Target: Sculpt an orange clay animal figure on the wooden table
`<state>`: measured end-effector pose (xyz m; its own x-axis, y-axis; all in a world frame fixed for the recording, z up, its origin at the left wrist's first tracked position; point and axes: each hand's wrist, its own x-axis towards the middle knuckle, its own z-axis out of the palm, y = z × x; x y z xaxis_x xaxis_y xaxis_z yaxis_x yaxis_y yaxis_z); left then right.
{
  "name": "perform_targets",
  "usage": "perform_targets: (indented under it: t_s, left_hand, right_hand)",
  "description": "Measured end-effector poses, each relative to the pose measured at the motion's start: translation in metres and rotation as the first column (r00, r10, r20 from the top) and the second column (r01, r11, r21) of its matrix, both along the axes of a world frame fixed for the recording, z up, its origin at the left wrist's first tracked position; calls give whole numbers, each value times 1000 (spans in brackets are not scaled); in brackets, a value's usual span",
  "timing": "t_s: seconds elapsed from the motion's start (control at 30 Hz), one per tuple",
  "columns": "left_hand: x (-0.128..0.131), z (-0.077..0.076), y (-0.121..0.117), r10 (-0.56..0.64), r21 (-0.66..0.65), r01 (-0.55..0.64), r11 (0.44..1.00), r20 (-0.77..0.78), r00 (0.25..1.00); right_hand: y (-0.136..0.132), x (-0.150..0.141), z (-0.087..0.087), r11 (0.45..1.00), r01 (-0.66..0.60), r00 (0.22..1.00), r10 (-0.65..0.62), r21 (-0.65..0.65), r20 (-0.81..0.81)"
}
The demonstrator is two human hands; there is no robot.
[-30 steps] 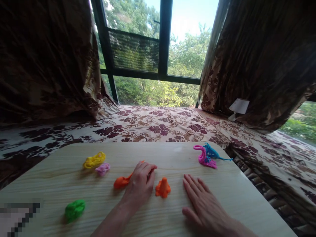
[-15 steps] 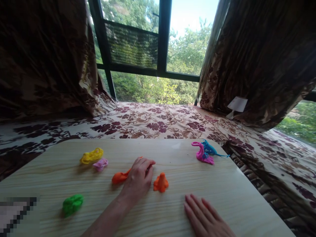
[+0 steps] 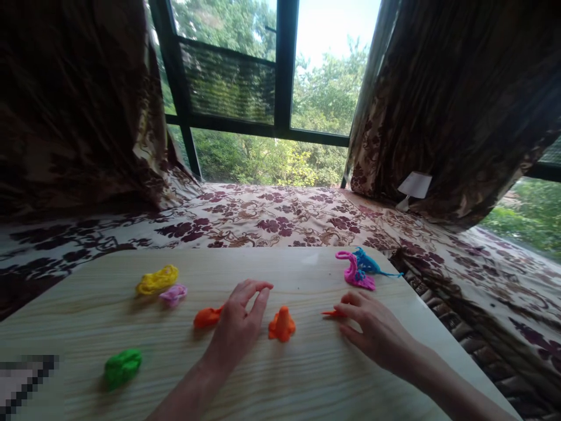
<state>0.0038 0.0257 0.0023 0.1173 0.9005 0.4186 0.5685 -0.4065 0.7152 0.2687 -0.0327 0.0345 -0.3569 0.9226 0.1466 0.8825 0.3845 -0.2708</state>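
Observation:
My left hand (image 3: 240, 313) hovers low over the middle of the table, thumb and fingers apart, holding nothing visible. Partly behind it lies a lump of orange modelling clay (image 3: 207, 318). Between my hands stands an orange clay figure (image 3: 282, 325) with a knobbed top and a flared, lobed base. My right hand (image 3: 372, 324) is at the right, fingers curved and thumb apart from them. A thin pointed orange clay strip (image 3: 331, 314) pokes out from under its fingertips; the strip's other end is hidden.
Yellow clay (image 3: 158, 279), pale pink clay (image 3: 174, 295) and green clay (image 3: 123, 368) lie at the left of the wooden table (image 3: 245, 380). A pink clay shape (image 3: 357, 276) and a blue one (image 3: 367, 262) sit by the far right corner. A small lamp (image 3: 414, 186) stands beyond.
My right hand has gone from lying flat near the front edge up to the thin orange strip, its fingers now curved. My left hand's thumb and fingers have spread apart. The view has shifted slightly.

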Motion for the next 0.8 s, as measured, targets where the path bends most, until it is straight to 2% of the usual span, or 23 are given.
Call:
perform_targets:
  t_s: [0.13,0.2,0.23,0.3,0.37,0.53,0.8]
  left_hand:
    - [1,19,-12,-91,-140,130,982,255,963]
    - [0,27,-17,-113,-155,166,974,307,945]
    - [0,30,-18,-117,-160,175,971,319,940]
    - [-2,32,-17,-129,-174,193,966,326,937]
    - [-5,31,-14,-150,-194,218,957,313,938]
    - [-14,25,-3,-241,-255,290,923,205,949]
    - [-7,46,-16,-371,-323,370,871,61,927]
  right_hand:
    - [25,-14,9,1000,23,997,-23,2,-78]
    - [37,-27,21,999,-18,974,11,-32,-227]
    - [42,-36,28,996,-66,938,40,-64,-344]
    - [49,-56,40,975,-195,814,97,-110,-573]
    - [52,-75,46,956,-275,736,143,-100,-662]
    - [54,-95,43,971,-236,779,176,-22,-601]
    - [52,-93,39,960,-264,821,175,-90,-543]
